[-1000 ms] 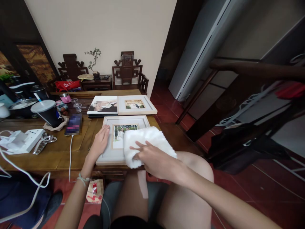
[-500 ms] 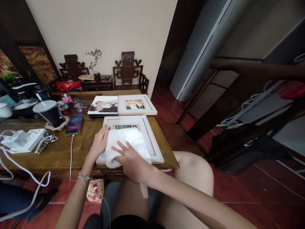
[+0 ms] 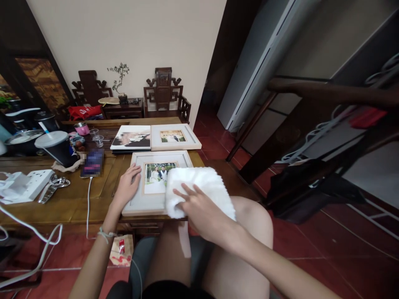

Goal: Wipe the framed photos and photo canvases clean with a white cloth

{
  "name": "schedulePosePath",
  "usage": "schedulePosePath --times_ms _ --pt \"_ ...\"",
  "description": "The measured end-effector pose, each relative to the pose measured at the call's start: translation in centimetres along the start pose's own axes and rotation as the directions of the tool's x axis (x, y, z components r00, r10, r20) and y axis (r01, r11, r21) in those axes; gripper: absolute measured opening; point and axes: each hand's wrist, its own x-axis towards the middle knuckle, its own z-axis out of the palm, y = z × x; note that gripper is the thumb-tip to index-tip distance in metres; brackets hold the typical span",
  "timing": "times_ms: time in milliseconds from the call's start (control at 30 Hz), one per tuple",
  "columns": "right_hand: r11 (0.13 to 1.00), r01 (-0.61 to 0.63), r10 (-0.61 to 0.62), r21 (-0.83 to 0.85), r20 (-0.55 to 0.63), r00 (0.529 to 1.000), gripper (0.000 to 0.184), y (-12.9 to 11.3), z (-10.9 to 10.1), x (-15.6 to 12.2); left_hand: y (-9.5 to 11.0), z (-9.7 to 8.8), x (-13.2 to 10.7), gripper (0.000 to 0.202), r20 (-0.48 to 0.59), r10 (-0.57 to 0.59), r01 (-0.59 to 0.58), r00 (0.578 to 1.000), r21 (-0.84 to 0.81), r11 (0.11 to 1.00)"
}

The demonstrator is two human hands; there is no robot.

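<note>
A white picture frame (image 3: 141,204) with a photo lies flat at the near edge of the wooden table (image 3: 71,199). My left hand (image 3: 127,185) rests flat on the frame's left border, fingers stretched out. My right hand (image 3: 201,209) presses a fluffy white cloth (image 3: 199,185) onto the frame's right side, fingers spread over the cloth. The cloth hides the frame's right border and hangs past the table corner, above my bare knee.
Behind lie a second white frame (image 3: 175,137) and a photo book (image 3: 131,138). To the left are a phone (image 3: 92,162) on a cable, a dark lidded cup (image 3: 57,146), a white power strip (image 3: 23,185), and keys. Dark wooden chairs stand at the wall; a dark wooden rail runs on the right.
The right hand slid the cloth from the frame's right side to the left over the photo, then back to the right, uncovering the photo. The left hand stayed on the left border.
</note>
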Motion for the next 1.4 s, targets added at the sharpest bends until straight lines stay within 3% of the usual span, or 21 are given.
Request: schedulePosePath --times_ms 133,233,333,500,600,700,833,967,1033,1133,1233,1400 --pt "0.980 0.193 -0.187 0.042 -0.109 0.976 0.036 -2.1 1.8 3.7 0.1 -0.2 0.0 0.038 0.014 0.011 -0.011 1.000 0.020 1.000" --pt "0.967 0.250 -0.243 0.046 -0.127 0.962 0.035 -2.6 2.6 4.8 0.1 -0.3 0.0 0.039 0.031 0.022 -0.023 0.999 0.030 0.999" --pt "0.981 0.188 -0.177 0.056 -0.156 0.972 0.035 -1.7 2.3 3.0 0.2 -0.4 -0.1 0.039 0.042 0.024 -0.026 0.999 0.050 0.998" --pt "0.997 -0.024 0.033 0.075 -0.119 0.992 0.047 1.8 1.6 -1.7 0.1 -0.2 -0.1 0.040 0.054 0.032 -0.035 0.998 0.066 0.997" --pt "0.993 -0.070 0.084 0.096 -0.157 0.984 0.052 4.3 2.1 -2.1 0.0 -0.1 -0.1 0.041 0.060 0.042 -0.046 0.997 0.067 0.997" --pt "0.990 -0.093 0.114 0.104 -0.218 0.969 0.057 6.6 2.6 0.0 0.0 -0.1 -0.1 0.043 0.070 0.049 -0.053 0.996 0.071 0.996" --pt "0.985 -0.156 0.173 0.076 -0.342 0.924 0.060 8.0 1.5 5.4 0.0 -0.2 -0.1 0.043 0.076 0.039 -0.045 0.996 0.076 0.996" --pt "0.997 -0.032 -0.003 -0.076 -0.414 0.910 0.059 6.1 -0.2 11.5 0.0 -0.2 0.0 0.041 0.079 0.031 -0.037 0.996 0.073 0.997" --pt "0.987 0.042 -0.099 -0.156 -0.382 0.919 0.054 4.4 -0.5 14.2 0.1 -0.2 0.0 0.040 0.079 0.032 -0.038 0.996 0.075 0.996" --pt "0.977 0.070 -0.130 -0.201 -0.303 0.944 0.045 2.4 -0.1 17.0 0.4 -0.4 0.1 0.038 0.082 0.034 -0.041 0.996 0.076 0.996" --pt "0.983 0.034 -0.084 -0.182 -0.275 0.958 0.044 2.7 0.3 17.3 0.3 -0.4 0.0 0.038 0.085 0.032 -0.038 0.996 0.071 0.997" --pt "0.982 -0.116 0.079 -0.151 -0.236 0.969 0.045 7.8 -0.5 13.7 -0.4 0.0 -0.1 0.045 0.058 0.055 -0.059 0.997 0.083 0.995"
